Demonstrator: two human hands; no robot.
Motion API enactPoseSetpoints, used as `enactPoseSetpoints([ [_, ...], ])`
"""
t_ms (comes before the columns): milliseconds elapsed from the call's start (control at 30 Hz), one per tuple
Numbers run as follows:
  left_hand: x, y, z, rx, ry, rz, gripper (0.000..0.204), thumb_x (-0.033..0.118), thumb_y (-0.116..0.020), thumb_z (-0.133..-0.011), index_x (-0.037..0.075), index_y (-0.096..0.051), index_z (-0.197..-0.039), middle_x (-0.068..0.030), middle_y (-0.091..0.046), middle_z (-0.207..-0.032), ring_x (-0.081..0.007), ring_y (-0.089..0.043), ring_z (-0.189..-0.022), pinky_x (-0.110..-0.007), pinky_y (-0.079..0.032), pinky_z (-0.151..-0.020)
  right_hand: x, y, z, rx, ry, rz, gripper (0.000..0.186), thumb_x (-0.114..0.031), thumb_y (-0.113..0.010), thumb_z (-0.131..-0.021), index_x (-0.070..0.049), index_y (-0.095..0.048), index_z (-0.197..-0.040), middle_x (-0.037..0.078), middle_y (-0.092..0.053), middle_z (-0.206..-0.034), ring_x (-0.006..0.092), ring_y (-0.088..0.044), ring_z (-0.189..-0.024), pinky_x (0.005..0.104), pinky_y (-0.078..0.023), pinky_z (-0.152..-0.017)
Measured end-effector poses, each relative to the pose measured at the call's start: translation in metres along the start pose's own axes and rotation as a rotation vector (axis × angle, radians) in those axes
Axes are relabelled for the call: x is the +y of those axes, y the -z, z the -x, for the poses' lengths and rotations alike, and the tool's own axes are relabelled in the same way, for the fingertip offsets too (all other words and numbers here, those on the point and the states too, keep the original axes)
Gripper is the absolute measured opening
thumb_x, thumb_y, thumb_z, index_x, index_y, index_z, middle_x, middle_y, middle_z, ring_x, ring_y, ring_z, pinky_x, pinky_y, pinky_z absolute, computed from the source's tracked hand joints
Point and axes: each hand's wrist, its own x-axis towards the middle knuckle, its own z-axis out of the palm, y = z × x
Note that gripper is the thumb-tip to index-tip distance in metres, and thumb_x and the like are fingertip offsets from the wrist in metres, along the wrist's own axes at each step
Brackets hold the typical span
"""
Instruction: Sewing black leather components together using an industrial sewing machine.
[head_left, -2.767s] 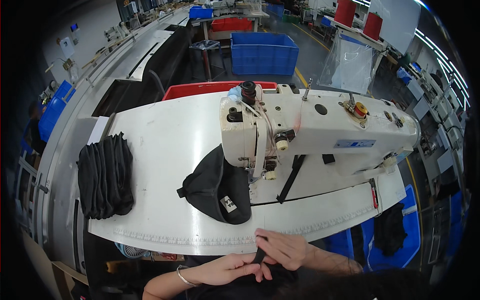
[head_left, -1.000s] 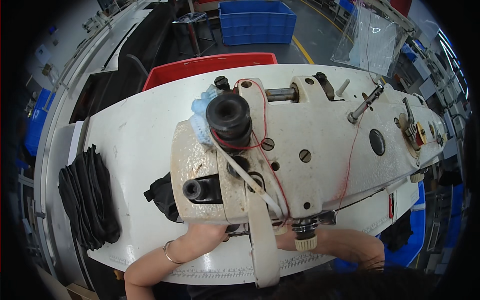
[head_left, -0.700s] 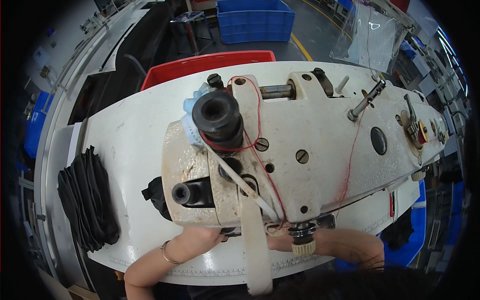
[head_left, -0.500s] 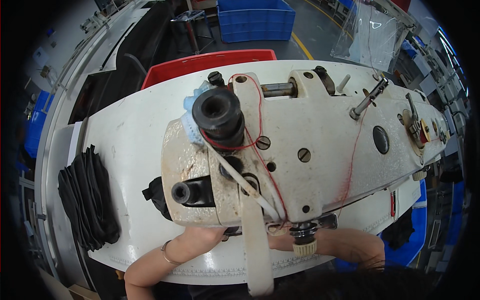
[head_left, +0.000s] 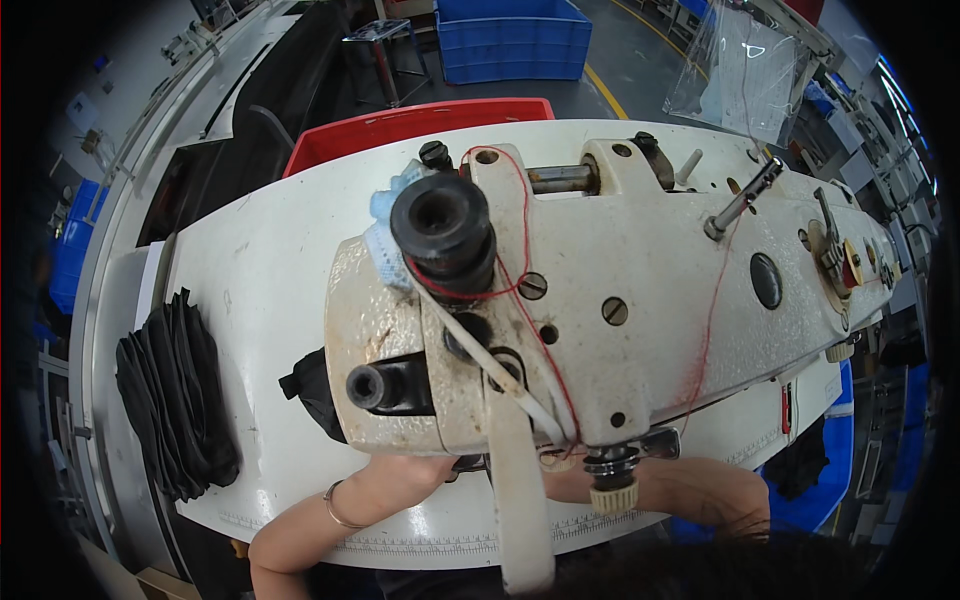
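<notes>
Two arms of yours reach in at the near side of the sewing machine (head_left: pixel 590 375), and its bulky body covers plenty. Here's the relation that counts: the black fabric piece (head_left: pixel 318 395) peeks out past the machine's left end, on the tabletop (head_left: pixel 260 260), a small tab pointing left, the rest out of sight behind the machine. Its long axis? Too much is covered to call it. Your left hand (head_left: pixel 408 478) is the nearer one, tucked in at the machine's front left corner, so the visible fabric lies farther from you and to the left. The fingers are out of sight below: gripping cloth or simply resting, I cannot tell. Your right hand (head_left: pixel 567 486), at the machine's front and farther right, is mostly masked by the pale flat bar (head_left: pixel 520 500) and the ribbed knob (head_left: pixel 613 497); no reading its grip either. Machine, bar and knob all stand between your view and your fingers. Around the machine: a pleated black stack (head_left: pixel 180 400) well to its left, a red bin (head_left: pixel 420 120) behind, a blue crate (head_left: pixel 512 45) farther back, a red-handled tool (head_left: pixel 786 408) off to its right, and red thread (head_left: pixel 525 220) looping across its top.
</notes>
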Motion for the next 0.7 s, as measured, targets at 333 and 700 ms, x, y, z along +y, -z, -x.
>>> enactPoseSetpoints([
  [333, -0.0047, -0.0042, 0.0082, -0.064, -0.011, 0.041, 0.055, 0.006, -0.071, -0.051, -0.002, -0.064, -0.105, -0.0182, -0.06, -0.108, -0.035, -0.057, -0.104, -0.044, -0.043, -0.094, 0.0016, 0.0043, -0.0032, 0.057, 0.1, 0.048, 0.014, -0.016, -0.062, -0.078, -0.004, -0.058, -0.082, 0.008, -0.053, -0.069, 0.0224, -0.057, -0.056, 0.035, -0.046, -0.042],
  [700, -0.0037, -0.0017, 0.0064, -0.098, 0.002, 0.06, 0.057, 0.006, -0.072, -0.051, -0.001, -0.063, -0.107, -0.0186, -0.059, -0.109, -0.0354, -0.056, -0.105, -0.044, -0.043, -0.094, -0.0001, -0.0009, 0.0002, -0.028, -0.007, -0.011, 0.012, -0.014, -0.062, -0.078, -0.004, -0.057, -0.081, 0.007, -0.053, -0.066, 0.0211, -0.057, -0.058, 0.0329, -0.045, -0.041],
])
